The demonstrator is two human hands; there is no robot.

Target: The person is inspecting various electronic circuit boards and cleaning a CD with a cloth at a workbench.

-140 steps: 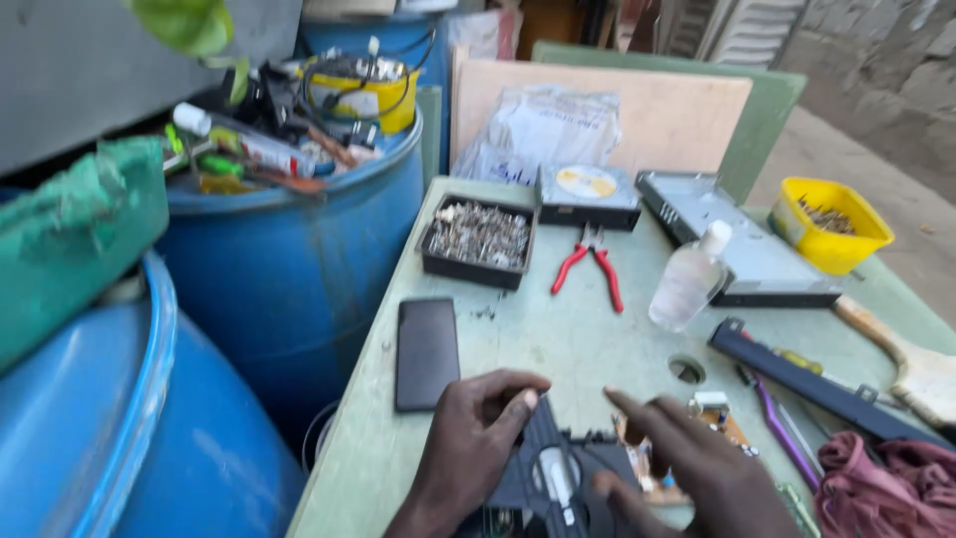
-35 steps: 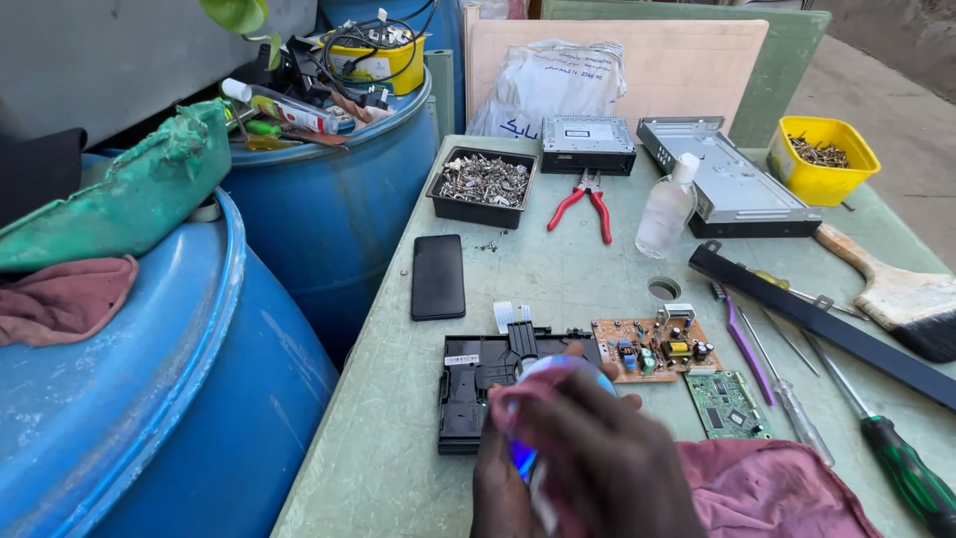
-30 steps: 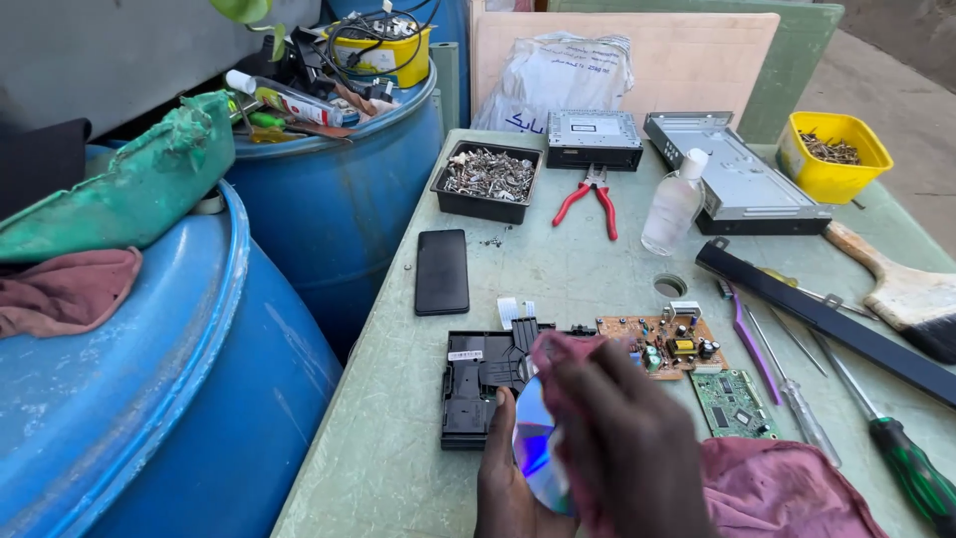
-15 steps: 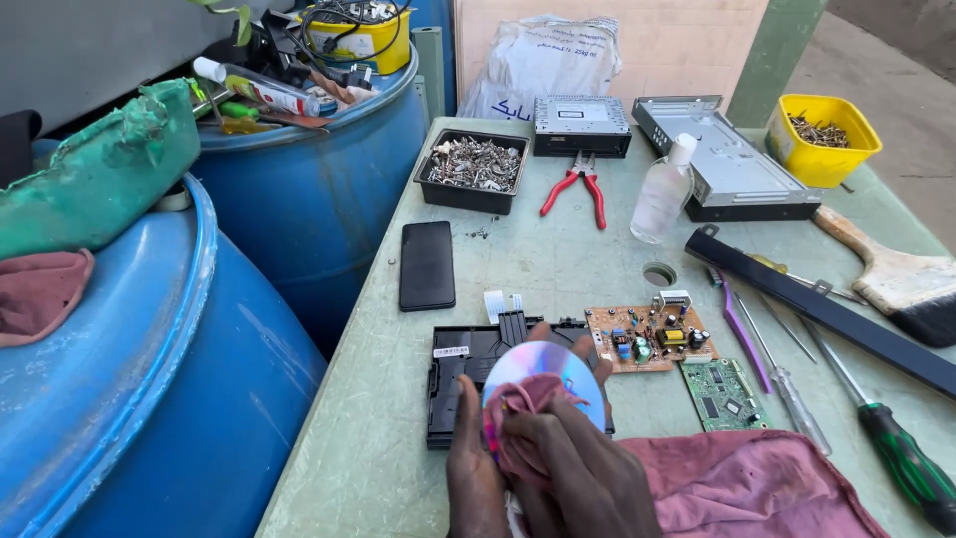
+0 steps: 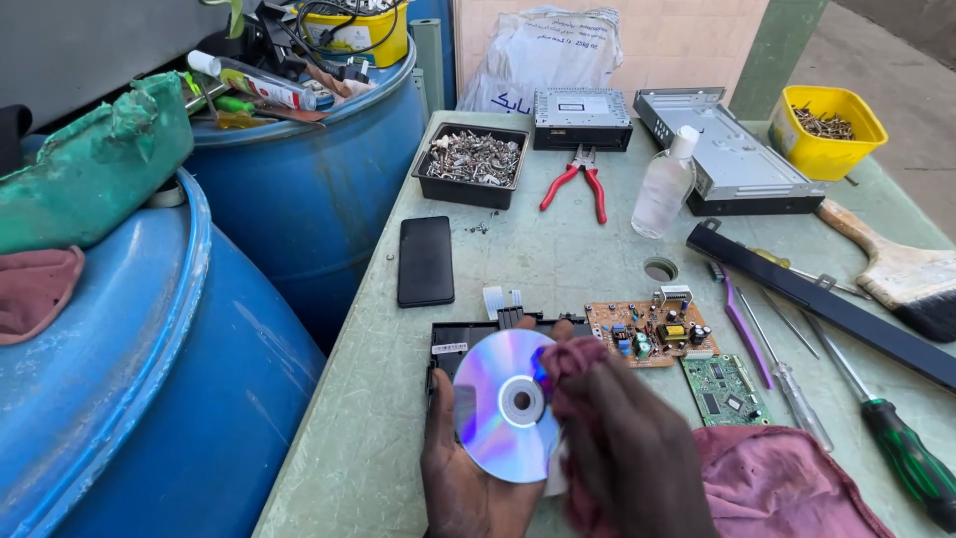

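**Disc held over the table edge, cloth on its right side**

Left hand (image 5: 473,468) cups a shiny disc (image 5: 503,403) from underneath, fingers curled on the lower left rim, thumb hidden. So the disc sits in the left palm, tilted up toward the camera, above the near edge of the green table (image 5: 558,249) and over the black tray (image 5: 468,339) of the opened drive.

Right hand (image 5: 627,448) is bunched around a reddish cloth (image 5: 767,483) and presses a fold of it on the disc's right edge, near the centre hole. Fingers closed on the cloth, not on the disc itself. Rest of the cloth trails onto the table at right.

Risks as I read them:
- Disc is only supported along one rim. Hard sideways push from the cloth could pop it out of the left hand, and it would drop to the table edge or off it.
- Cloth looks worn; grit in it would scratch the shiny face. Plenty of metal bits about: black tray of screws (image 5: 473,159), loose ones beside the phone (image 5: 426,261).
- Bare circuit board (image 5: 652,332) and smaller green board (image 5: 725,389) lie just beyond the hands; a dragged cloth could snag parts.
- Screwdriver (image 5: 901,448) is near the right elbow side, easy to knock.
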